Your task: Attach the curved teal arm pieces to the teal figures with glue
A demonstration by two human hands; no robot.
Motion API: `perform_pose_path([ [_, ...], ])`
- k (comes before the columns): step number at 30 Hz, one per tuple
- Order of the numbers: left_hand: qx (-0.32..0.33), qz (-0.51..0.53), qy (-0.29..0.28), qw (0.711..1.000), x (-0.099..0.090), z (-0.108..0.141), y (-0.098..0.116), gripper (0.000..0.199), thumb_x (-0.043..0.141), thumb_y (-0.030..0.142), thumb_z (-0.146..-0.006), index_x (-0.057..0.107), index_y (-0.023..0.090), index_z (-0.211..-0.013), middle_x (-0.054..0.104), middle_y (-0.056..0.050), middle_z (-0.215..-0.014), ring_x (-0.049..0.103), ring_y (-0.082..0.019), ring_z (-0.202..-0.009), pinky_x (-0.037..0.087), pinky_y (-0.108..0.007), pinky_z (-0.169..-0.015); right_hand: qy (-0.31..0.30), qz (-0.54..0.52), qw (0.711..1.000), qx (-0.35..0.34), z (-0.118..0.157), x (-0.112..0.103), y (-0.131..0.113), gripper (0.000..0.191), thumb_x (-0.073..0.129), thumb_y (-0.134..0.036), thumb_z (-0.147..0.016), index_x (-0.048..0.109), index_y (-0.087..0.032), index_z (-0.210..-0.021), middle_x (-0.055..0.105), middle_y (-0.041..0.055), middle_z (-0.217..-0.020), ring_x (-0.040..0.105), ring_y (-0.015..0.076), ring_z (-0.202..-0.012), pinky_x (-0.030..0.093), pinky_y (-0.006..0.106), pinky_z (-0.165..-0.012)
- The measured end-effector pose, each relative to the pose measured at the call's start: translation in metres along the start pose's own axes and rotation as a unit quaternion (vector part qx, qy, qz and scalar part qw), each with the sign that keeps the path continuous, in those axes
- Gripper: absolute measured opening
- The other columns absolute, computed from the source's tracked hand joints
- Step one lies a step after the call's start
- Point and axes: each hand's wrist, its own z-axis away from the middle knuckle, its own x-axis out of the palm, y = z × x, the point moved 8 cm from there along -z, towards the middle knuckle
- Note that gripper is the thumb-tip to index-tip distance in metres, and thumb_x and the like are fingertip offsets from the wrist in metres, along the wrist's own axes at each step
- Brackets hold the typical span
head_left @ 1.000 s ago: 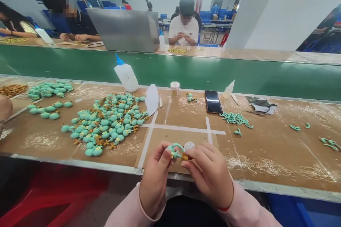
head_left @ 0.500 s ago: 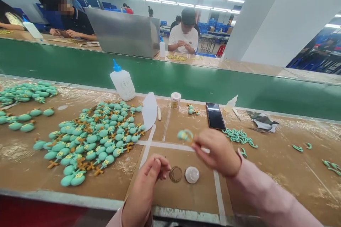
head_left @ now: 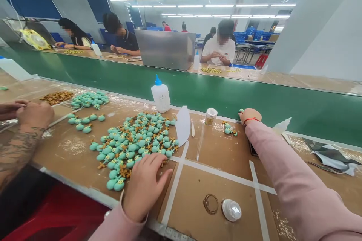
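Mint-green figurines (head_left: pixel 132 147) sit heaped on the brown worktop (head_left: pixel 220 150), just beside & beyond our L hand (head_left: pixel 147 184): smooth, egg-shaped bodies w/ yellow patches & orange-brown, cross-shaped bits. That hand is half-open, palm down, thumb apart from fingers, w/ no grip on anything we can see. Our R hand (head_left: pixel 250 113) reaches out to the near edge of the glossy green belt (head_left: pixel 198 86), a small green piece (head_left: pixel 241 110) showing at its fingertips; fingers mostly hidden, so we can't tell if it's gripped. Containers: we see a squeeze bottle (head_left: pixel 161 98), translucent plastic w/ blue nozzle, & a short, round white tub (head_left: pixel 210 117) w/ label; contents of both unclear. Nearer us, inside white tape lines (head_left: pixel 215 172), a shiny clear plastic dome (head_left: pixel 232 210) sits next to a thin brown ring (head_left: pixel 217 205). Flat white sheet (head_left: pixel 183 126), curved-edged, lies betw. heap & tub.
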Motion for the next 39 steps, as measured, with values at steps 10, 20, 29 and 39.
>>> perform_pose_path([
  [10,0.021,-0.074,-0.034,0.996,0.021,-0.045,0.002,0.01,0.057,0.018,-0.08,0.063,0.023,-0.085,0.068,-0.011,-0.097,0.056,-0.035,-0.099,0.038,-0.042,-0.074,0.053,-0.032,0.998,0.012,0.116,-0.054,0.071,0.035,0.049,-0.045,-0.089,0.072,-0.019,-0.09,0.071,0.0066,-0.075,0.061,0.0203,-0.07,0.036,0.03,-0.058],
  [20,-0.061,0.286,0.018,0.956,0.005,-0.038,-0.003,0.021,0.062,0.035,-0.081,0.067,0.021,-0.096,0.066,-0.008,-0.092,0.057,-0.027,-0.087,0.04,-0.037,-0.076,0.091,-0.11,0.988,0.058,0.24,-0.06,0.157,0.037,0.048,-0.051,-0.086,0.07,-0.021,-0.09,0.068,0.0046,-0.068,0.062,0.0209,-0.061,0.042,0.03,-0.056],
  [29,-0.17,0.605,-0.008,0.778,-0.001,-0.014,0.04,0.054,0.059,0.07,-0.076,0.061,0.017,-0.081,0.032,0.008,-0.054,0.025,-0.008,-0.048,0.028,-0.021,-0.047,0.015,-0.007,1.0,0.017,0.27,-0.004,0.161,0.057,0.045,-0.066,-0.084,0.064,-0.019,-0.108,0.072,0.0097,-0.081,0.067,0.0301,-0.068,0.045,0.036,-0.052],
  [39,-0.136,0.72,-0.079,0.676,-0.012,0.01,0.084,0.044,0.068,0.058,-0.077,0.07,0.014,-0.076,0.051,-0.002,-0.068,0.04,-0.011,-0.061,0.031,-0.021,-0.052,0.028,-0.058,0.997,-0.034,0.276,-0.001,0.156,0.031,0.045,-0.051,-0.085,0.064,-0.026,-0.088,0.073,0.0058,-0.09,0.068,0.0292,-0.079,0.05,0.04,-0.063],
])
